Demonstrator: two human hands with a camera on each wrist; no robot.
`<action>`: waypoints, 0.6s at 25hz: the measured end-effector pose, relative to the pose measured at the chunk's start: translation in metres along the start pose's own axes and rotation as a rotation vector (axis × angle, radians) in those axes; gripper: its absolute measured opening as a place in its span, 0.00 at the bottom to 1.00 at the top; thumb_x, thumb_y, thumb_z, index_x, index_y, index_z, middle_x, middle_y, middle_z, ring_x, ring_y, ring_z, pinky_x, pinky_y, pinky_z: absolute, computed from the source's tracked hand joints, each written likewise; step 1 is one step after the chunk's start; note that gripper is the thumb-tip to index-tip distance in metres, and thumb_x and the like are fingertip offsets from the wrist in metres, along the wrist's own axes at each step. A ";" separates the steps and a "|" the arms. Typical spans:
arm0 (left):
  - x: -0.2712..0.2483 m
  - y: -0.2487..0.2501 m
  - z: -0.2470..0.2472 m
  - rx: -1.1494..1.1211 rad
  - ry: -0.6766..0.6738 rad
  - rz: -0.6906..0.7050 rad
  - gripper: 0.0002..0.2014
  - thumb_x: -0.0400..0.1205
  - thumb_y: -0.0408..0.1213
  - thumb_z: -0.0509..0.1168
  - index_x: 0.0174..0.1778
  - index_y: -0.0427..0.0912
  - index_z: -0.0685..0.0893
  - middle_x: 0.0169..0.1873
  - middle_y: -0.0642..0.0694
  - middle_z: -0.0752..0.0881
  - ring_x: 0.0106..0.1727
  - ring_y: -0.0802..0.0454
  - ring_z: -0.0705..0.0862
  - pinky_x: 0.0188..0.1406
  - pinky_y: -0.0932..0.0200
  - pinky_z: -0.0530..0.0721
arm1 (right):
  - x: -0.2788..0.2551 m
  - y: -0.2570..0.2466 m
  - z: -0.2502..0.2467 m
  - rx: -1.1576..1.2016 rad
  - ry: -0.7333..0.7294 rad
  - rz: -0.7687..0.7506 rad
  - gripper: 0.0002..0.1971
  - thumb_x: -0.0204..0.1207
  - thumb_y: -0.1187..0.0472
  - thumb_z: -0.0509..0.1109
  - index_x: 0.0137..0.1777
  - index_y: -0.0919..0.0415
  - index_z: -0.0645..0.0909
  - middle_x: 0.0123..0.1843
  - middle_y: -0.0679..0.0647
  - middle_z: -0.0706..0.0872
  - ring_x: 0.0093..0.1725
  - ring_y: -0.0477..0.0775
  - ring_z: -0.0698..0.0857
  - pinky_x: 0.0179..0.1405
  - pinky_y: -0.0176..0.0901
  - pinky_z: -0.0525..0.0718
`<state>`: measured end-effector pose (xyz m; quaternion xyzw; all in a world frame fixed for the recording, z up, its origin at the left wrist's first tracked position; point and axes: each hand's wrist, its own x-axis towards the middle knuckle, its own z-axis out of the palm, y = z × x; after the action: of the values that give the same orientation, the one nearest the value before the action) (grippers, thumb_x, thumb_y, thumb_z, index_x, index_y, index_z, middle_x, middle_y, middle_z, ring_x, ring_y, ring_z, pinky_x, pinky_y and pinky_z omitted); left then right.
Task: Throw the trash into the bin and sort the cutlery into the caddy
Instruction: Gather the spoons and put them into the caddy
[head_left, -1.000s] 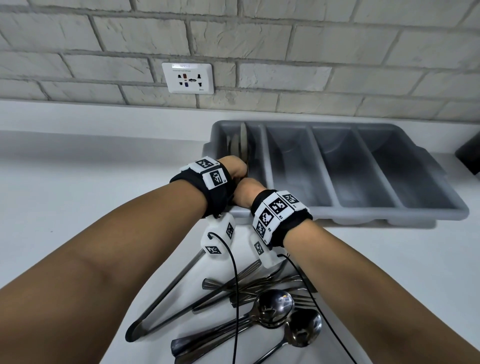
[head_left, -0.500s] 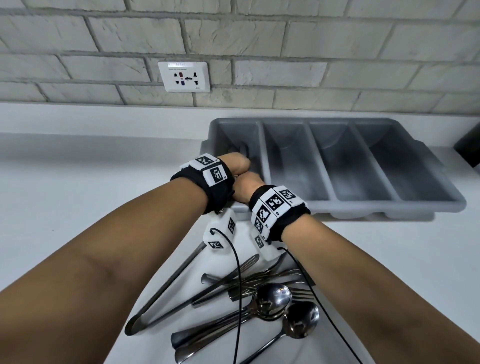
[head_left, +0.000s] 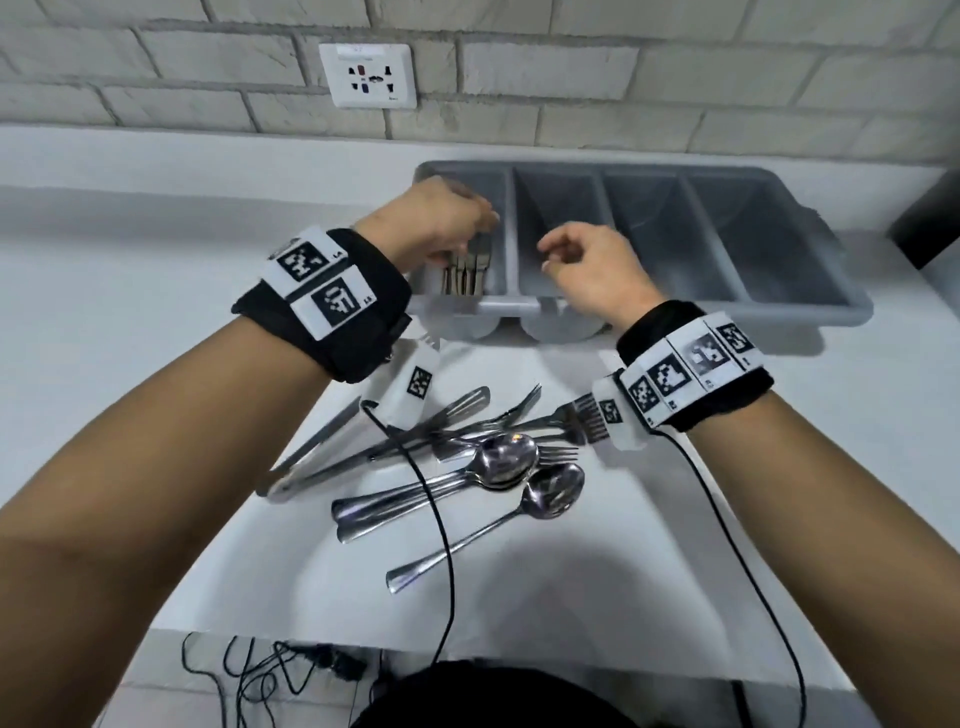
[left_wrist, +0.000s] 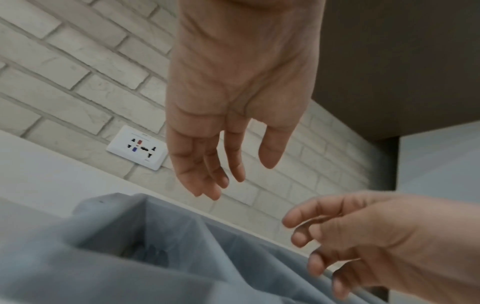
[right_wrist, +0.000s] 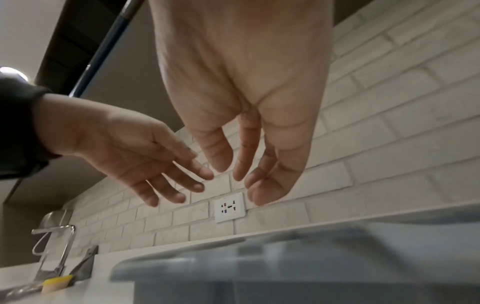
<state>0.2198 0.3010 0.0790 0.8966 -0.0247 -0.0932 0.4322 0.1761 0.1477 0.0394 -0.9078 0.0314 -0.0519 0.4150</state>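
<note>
left hand (head_left: 436, 223), right hand (head_left: 587, 265): both loose, empty | knives (head_left: 465, 270) lengthwise in caddy (head_left: 675, 176) leftmost slot

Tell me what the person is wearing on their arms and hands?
Both hands, left hand and right hand, are bare, with no gloves or sleeves. Each wrist wears a wide black fabric band with white square tags printed in black blocky patterns. A small white camera box hangs under each wrist, trailing a thin black cable.
</note>
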 end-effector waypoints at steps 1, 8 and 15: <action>-0.018 -0.001 0.007 0.008 -0.025 0.011 0.12 0.80 0.40 0.64 0.58 0.46 0.85 0.31 0.51 0.80 0.31 0.56 0.78 0.32 0.61 0.79 | -0.014 0.007 -0.007 -0.016 -0.004 -0.002 0.12 0.76 0.69 0.65 0.57 0.62 0.84 0.46 0.52 0.82 0.47 0.49 0.81 0.44 0.28 0.80; -0.119 -0.047 0.064 0.475 -0.191 -0.053 0.13 0.79 0.35 0.61 0.54 0.40 0.87 0.50 0.44 0.88 0.53 0.47 0.85 0.56 0.56 0.81 | -0.100 0.057 -0.005 -0.227 -0.386 0.077 0.09 0.74 0.65 0.67 0.52 0.62 0.86 0.49 0.55 0.83 0.45 0.51 0.79 0.29 0.28 0.75; -0.156 -0.108 0.087 0.770 -0.142 -0.167 0.13 0.76 0.38 0.64 0.54 0.39 0.84 0.51 0.41 0.87 0.53 0.41 0.85 0.47 0.52 0.82 | -0.143 0.060 0.030 -0.299 -0.367 0.179 0.15 0.72 0.63 0.74 0.57 0.66 0.77 0.56 0.60 0.82 0.51 0.56 0.82 0.41 0.40 0.80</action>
<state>0.0461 0.3207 -0.0351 0.9832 -0.0147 -0.1738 0.0528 0.0372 0.1452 -0.0357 -0.9469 0.0431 0.1557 0.2780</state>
